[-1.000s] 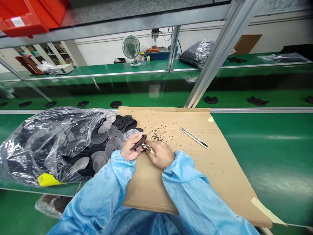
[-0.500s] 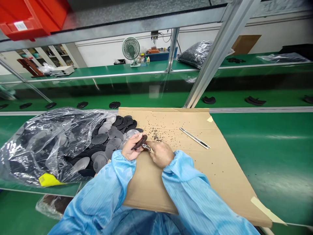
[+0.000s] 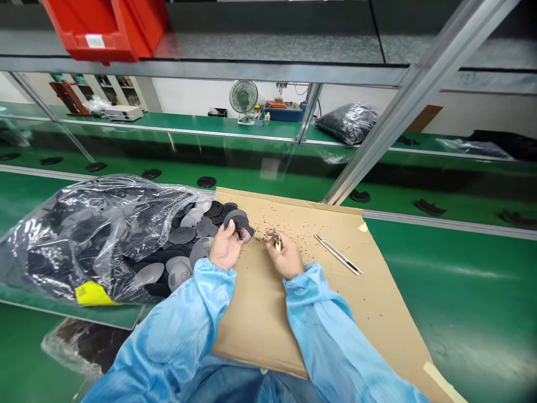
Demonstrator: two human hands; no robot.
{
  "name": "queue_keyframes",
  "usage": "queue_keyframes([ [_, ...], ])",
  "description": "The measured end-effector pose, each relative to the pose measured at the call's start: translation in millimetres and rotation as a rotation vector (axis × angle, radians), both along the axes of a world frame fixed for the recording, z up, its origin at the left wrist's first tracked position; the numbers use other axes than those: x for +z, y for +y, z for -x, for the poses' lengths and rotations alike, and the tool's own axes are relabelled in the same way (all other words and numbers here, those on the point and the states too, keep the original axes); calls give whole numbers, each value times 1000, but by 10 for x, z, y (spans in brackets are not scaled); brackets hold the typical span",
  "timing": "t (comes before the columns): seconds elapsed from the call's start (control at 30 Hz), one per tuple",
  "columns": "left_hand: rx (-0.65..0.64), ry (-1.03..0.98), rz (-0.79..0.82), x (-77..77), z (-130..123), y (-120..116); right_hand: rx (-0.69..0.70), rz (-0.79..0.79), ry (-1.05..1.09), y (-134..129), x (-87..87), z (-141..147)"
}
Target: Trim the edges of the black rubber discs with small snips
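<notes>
My left hand point(image 3: 226, 246) is closed on several dark oval pieces point(image 3: 238, 221), held fanned out above the edge of the pile. My right hand point(image 3: 287, 256) grips a small pair of pliers or cutters point(image 3: 277, 240), its metal tip pointing up and away from the pieces. A gap separates the two hands. Beneath them lies a cardboard sheet point(image 3: 255, 313) strewn with tiny black bits point(image 3: 268, 218). To the left, black and grey oval pieces point(image 3: 182, 235) spill out of a clear plastic bag point(image 3: 96, 224).
A slim cutter knife point(image 3: 338, 254) lies on the cardboard, right of my right hand. A metal post point(image 3: 377, 117) rises behind the cardboard. Overhead, a red bin point(image 3: 104, 33) sits on a shelf. Small stacks of dark pieces point(image 3: 206, 182) line the green surface beyond.
My hands have moved apart, and the tool is off the pieces. The pieces in my left hand are now raised and fanned. The camera view has shifted.
</notes>
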State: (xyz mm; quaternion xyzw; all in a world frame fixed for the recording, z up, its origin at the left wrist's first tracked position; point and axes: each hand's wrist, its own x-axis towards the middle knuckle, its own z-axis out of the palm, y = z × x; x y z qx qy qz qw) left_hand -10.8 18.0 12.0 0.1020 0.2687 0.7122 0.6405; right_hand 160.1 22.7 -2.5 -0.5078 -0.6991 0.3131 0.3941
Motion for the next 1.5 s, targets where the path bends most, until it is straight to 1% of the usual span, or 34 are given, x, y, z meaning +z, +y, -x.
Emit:
queue_keyframes([
  [0.1,80,45,-11,-41,25,32,36,-72,-263,130,84,242],
  [0.2,156,102,-28,-59,55,50,107,-93,-489,250,168,479],
  [0.27,190,110,-15,-60,70,55,150,-95,-573,301,196,582],
  [0.33,203,99,10,-59,75,57,180,-88,-595,322,207,627],
  [0.4,208,81,30,-61,71,59,171,-53,-564,324,210,616],
  [0.47,207,68,42,-65,57,59,114,2,-474,319,211,555],
  [0.53,195,87,52,-71,34,55,19,55,-285,309,207,454],
  [0.6,167,155,61,-83,0,44,-70,81,-81,289,195,329],
  [0.73,64,352,73,-130,-82,-1,-152,79,272,185,131,120],
  [0.8,3,435,67,-154,-124,-33,-196,72,500,109,74,81],
  [0.87,-56,471,50,-166,-165,-68,-231,63,641,32,12,83],
  [0.93,-106,466,-4,-161,-203,-100,-218,47,672,-35,-35,104],
  [1.03,-171,446,-99,-132,-248,-144,-158,0,594,-99,-55,118],
  [1.1,-212,424,-117,-112,-262,-170,-143,-41,531,-110,-45,100],
  [1.2,-254,424,-116,-104,-264,-200,-161,-79,476,-105,-27,56],
  [1.27,-251,495,-142,-121,-261,-210,-172,-97,438,-108,-18,40],
  [1.37,-208,638,-201,-166,-259,-205,-161,-112,383,-139,3,50],
  [1.5,-153,739,-176,-217,-249,-186,-145,-93,345,-174,30,74],
])
